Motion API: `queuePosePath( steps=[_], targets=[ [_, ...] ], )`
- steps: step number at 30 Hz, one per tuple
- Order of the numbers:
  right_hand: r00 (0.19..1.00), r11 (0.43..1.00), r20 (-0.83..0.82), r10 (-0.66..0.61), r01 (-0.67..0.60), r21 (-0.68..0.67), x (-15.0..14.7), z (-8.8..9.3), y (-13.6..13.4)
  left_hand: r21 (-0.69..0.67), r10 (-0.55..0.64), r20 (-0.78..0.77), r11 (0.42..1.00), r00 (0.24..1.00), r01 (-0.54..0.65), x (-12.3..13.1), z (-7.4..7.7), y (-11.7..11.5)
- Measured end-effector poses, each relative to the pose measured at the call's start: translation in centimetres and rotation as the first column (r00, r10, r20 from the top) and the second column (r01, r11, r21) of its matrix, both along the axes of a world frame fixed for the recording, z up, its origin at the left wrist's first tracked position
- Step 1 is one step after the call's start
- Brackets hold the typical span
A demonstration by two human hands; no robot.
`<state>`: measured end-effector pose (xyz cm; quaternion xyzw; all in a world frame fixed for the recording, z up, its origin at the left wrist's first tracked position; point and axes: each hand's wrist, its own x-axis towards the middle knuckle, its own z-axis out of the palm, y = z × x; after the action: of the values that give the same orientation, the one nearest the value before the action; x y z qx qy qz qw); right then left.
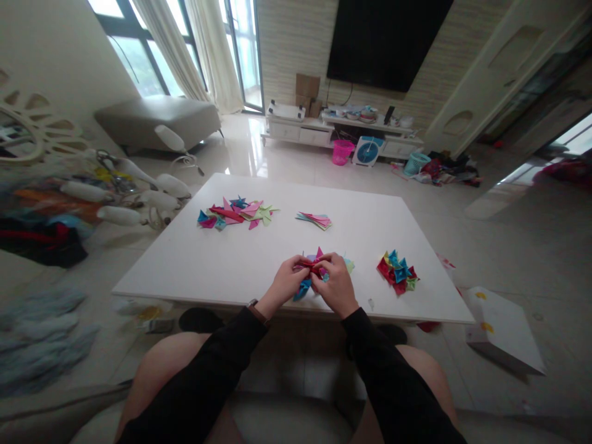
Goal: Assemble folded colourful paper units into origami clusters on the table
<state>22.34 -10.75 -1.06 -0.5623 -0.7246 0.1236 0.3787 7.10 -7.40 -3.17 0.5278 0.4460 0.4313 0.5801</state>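
My left hand (290,275) and my right hand (333,280) meet near the front edge of the white table (222,271). Between their fingertips they pinch a small red folded paper piece (315,267), partly covered by the fingers. Beneath and around it lie several colourful origami pieces, among them a blue one (303,290) and a pale green one (350,266). To the right sits a cluster of red, blue and yellow folded pieces (398,271). Beyond my hands is a fanned stack of coloured paper (314,220). A larger origami heap (234,213) rests at the far left.
A white box (504,330) stands on the floor to the right of the table. Behind the table are a pink basket (342,152), a blue fan (368,151) and a TV cabinet (296,132). A lamp with white shades (160,200) is close to the left edge.
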Motion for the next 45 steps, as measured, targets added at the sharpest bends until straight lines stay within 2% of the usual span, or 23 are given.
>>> queuePosePath(
  steps=[10, 23, 32, 36, 38, 40, 41, 42, 45],
  targets=[
    [0.999, 1.000, 0.033, -0.015, 0.015, 0.006, 0.1, -0.2, 0.1, 0.027, -0.021, -0.036, 0.999, 0.999, 0.022, 0.0, 0.1, 0.0],
    [0.997, 0.998, 0.032, -0.065, 0.065, -0.003, 0.9, 0.0, 0.1, -0.030, -0.040, -0.046, 0.999, 0.998, 0.038, 0.0, 0.9, -0.4],
    [0.979, 0.980, 0.047, -0.199, 0.199, 0.006, 4.1, -1.1, 0.1, -0.096, -0.030, -0.041, 0.995, 0.999, 0.026, 0.1, 0.5, 0.0],
    [0.952, 0.953, 0.040, -0.302, 0.301, 0.024, 7.3, -2.0, 0.0, -0.093, -0.032, -0.055, 0.995, 0.998, 0.027, 0.0, 0.6, 0.1],
    [0.922, 0.922, -0.021, -0.386, 0.387, 0.023, 10.1, -2.2, 0.1, -0.094, -0.031, -0.052, 0.995, 0.998, 0.026, -0.1, 0.7, 0.1],
    [0.852, 0.866, -0.164, -0.497, 0.499, -0.033, 13.4, -2.2, 0.3, -0.098, -0.033, -0.047, 0.995, 0.998, 0.028, -0.2, 0.9, 0.1],
    [0.778, 0.820, -0.268, -0.568, 0.562, -0.106, 15.2, -2.1, 0.4, -0.098, -0.036, -0.048, 0.995, 0.998, 0.031, -0.2, 1.0, 0.1],
    [0.672, 0.759, -0.366, -0.644, 0.621, -0.194, 16.9, -2.0, 0.5, -0.098, -0.038, -0.048, 0.995, 0.998, 0.033, -0.3, 1.1, 0.1],
    [0.541, 0.665, -0.411, -0.734, 0.695, -0.272, 21.6, -1.8, 1.0, -0.092, -0.033, -0.048, 0.995, 0.998, 0.028, -0.5, 1.7, 0.1]
  ],
)
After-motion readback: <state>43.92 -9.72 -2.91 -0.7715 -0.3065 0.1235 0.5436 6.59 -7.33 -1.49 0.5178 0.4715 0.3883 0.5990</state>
